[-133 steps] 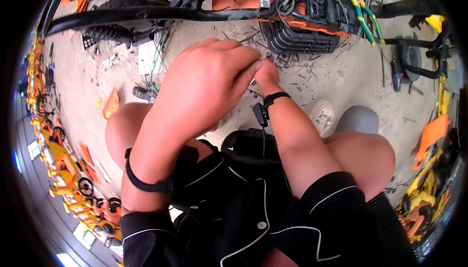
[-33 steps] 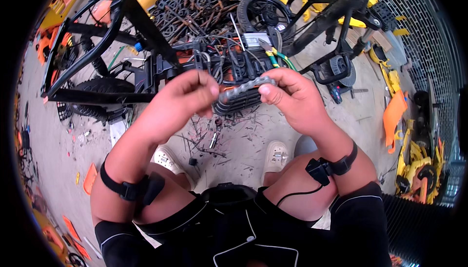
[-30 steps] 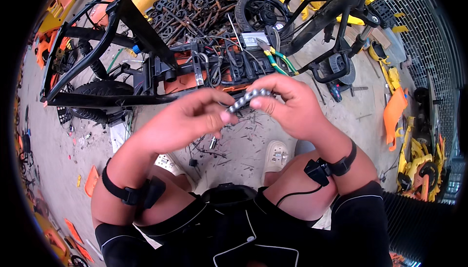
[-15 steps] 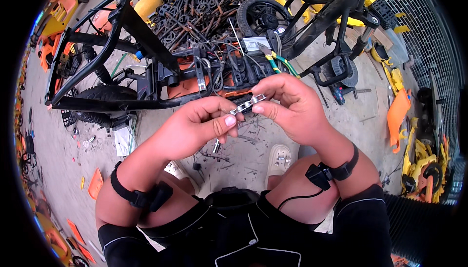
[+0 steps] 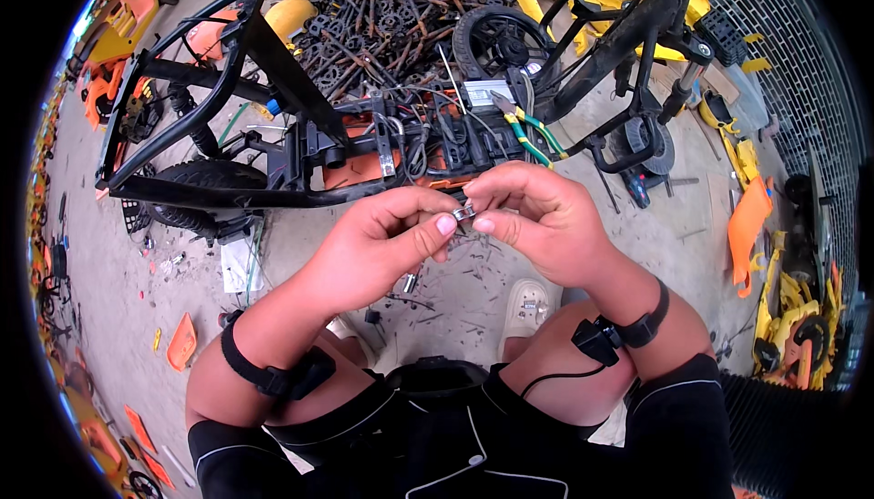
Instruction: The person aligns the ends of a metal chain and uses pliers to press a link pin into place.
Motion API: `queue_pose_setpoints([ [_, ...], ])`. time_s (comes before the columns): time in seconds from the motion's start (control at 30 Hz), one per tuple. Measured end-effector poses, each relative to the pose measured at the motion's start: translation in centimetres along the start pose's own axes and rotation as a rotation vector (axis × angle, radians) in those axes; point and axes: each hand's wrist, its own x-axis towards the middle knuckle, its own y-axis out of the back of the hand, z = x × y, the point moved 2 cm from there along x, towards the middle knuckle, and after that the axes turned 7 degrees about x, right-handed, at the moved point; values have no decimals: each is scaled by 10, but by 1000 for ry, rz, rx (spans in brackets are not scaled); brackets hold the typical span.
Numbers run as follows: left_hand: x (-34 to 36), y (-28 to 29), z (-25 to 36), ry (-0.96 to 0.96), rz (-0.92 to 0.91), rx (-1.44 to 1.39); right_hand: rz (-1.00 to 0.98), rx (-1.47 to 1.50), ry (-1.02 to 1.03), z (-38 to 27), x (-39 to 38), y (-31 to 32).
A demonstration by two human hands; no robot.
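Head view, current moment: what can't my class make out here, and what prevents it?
Silver metal piece, head view: ends hidden by the fingers of the left hand and right hand.
Left shoe, head view: partly hidden by the left forearm.
Thick black tube, head view: upper end cut off by the top edge.
Pale floor bits, head view: too small to identify.

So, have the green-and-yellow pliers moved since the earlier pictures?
No. Judged against the silver box, the pliers show no clear shift: jaws at its right edge, as before. The whole view has shifted with the camera.
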Motion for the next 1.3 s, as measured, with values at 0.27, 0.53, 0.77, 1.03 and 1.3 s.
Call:
queue_pose_setpoints([
  [0.27, -8, -13, 3, -88, 47, -24, 38, -143, 122, -11, -4, -9],
  [0.53, -18, -26, 9, -142, -37, -66, 45, -271, 242, -19, -9, -14],
  [0.77, -22, -30, 7, -135, -51, -91, 57, -258, 200, -17, -14, -18],
  [1.03, -22, -29, 5, -64, -23, -175, 34, -292, 246, -13, -14, -24],
  [1.3, -19, -34, -10, -95, 89, -211, 145, 18, -32, 3, -17, -32],
])
